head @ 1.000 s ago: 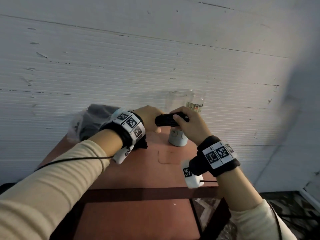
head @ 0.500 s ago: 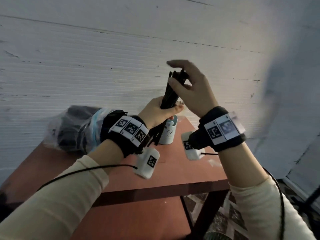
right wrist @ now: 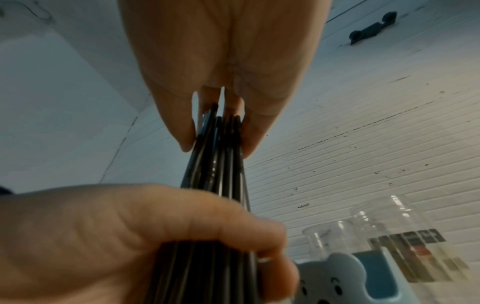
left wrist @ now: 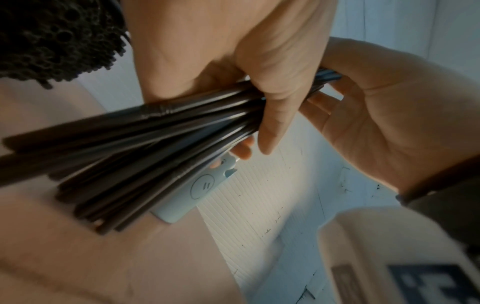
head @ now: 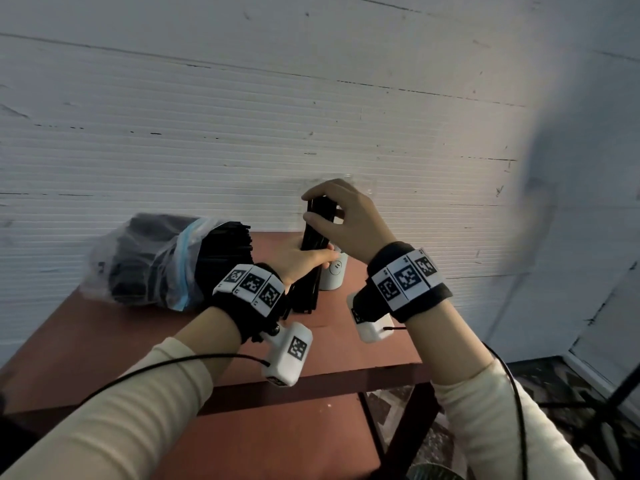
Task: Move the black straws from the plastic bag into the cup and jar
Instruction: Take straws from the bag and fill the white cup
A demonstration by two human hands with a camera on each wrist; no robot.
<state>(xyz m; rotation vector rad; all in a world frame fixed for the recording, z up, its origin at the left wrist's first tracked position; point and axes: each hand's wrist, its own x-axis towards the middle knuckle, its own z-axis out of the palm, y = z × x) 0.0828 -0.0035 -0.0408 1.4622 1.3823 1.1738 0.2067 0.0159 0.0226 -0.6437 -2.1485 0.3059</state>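
A bundle of black straws (head: 313, 233) stands upright on the red table (head: 346, 341), its lower ends on the tabletop. My left hand (head: 301, 259) grips the bundle's middle (left wrist: 182, 123). My right hand (head: 343, 216) pinches its top ends (right wrist: 218, 131) between thumb and fingers. Just behind the bundle stands a pale blue cup (head: 334, 273) with a face on it (right wrist: 335, 283). A clear jar (right wrist: 405, 236) with a label and a clear cup (right wrist: 330, 238) stand beyond it by the wall. The plastic bag (head: 152, 258) full of black straws lies at the back left.
A white ribbed wall (head: 242, 133) runs right behind the table. The table's right edge (head: 412, 337) drops to a patterned floor (head: 554, 393). A lower shelf (head: 277, 441) shows beneath the tabletop.
The bundle went from lying level between my hands to being raised upright, and now it has come down so its lower ends rest on the table beside the blue cup.
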